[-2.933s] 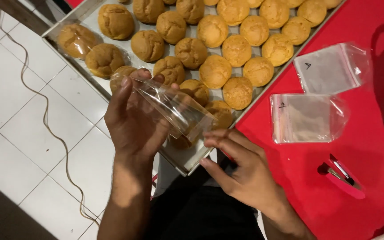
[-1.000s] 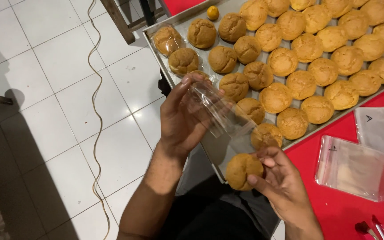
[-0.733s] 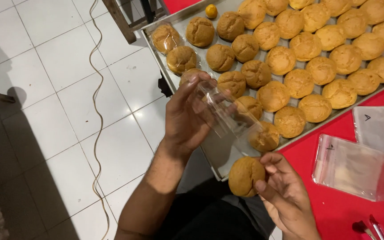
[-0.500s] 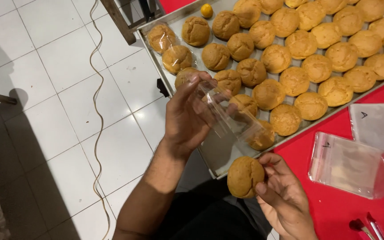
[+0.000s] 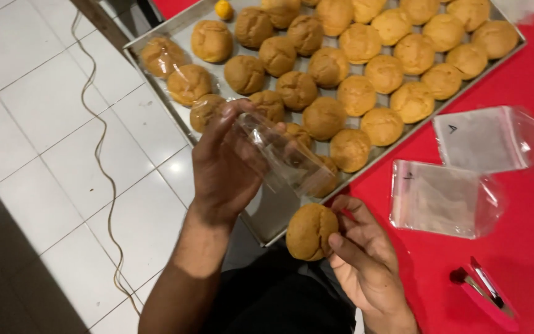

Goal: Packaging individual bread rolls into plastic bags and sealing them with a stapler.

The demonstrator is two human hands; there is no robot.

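Below the bag's mouth, your right hand (image 5: 366, 260) pinches the bun (image 5: 311, 231); your left hand (image 5: 227, 167) fingers grip the clear bag (image 5: 285, 158), its long axis slanting down-right toward the bun.

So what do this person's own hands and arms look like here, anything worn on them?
Both are bare: no gloves, rings, watch or sleeves show on the left hand or right hand. The forearms are uncovered to the frame edge. Dark clothing shows below, between them.

Golden-brown buns (image 5: 366, 59) fill a silver-grey metal tray (image 5: 273, 213) beside a bright red table (image 5: 526, 204) with clear plastic bags (image 5: 440, 198) and a red stapler (image 5: 483, 297), above a white tiled floor (image 5: 38, 124).
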